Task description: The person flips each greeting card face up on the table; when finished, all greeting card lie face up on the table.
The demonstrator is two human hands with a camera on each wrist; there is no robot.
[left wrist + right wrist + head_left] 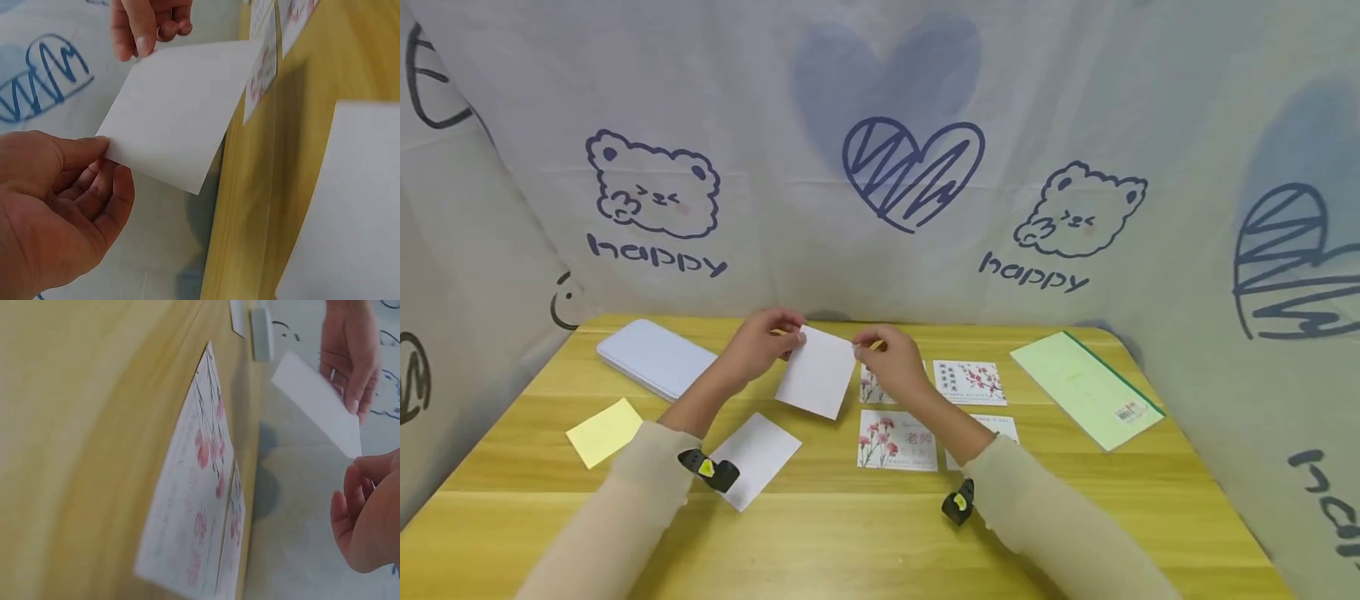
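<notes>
A blank white card [817, 372] is held up above the table, tilted, by its two upper corners. My left hand [765, 340] pinches one corner between thumb and fingers, and my right hand [891, 360] pinches the other. In the left wrist view the card [181, 106] shows a plain face, its lower edge hanging free. A second white card [760, 458] lies on the table below my left forearm, partly hidden by the wrist camera. Printed flower cards lie to the right: a carnation card [897, 440] and a plum-blossom card [972, 382]; my right arm covers parts of the others.
On the wooden table [850, 533] a pale blue-white case [655, 354] lies at the back left, with a yellow paper pad [604, 432] in front of it. A light green booklet [1086, 390] with a barcode label lies at the right. A printed curtain [775, 108] hangs behind the table.
</notes>
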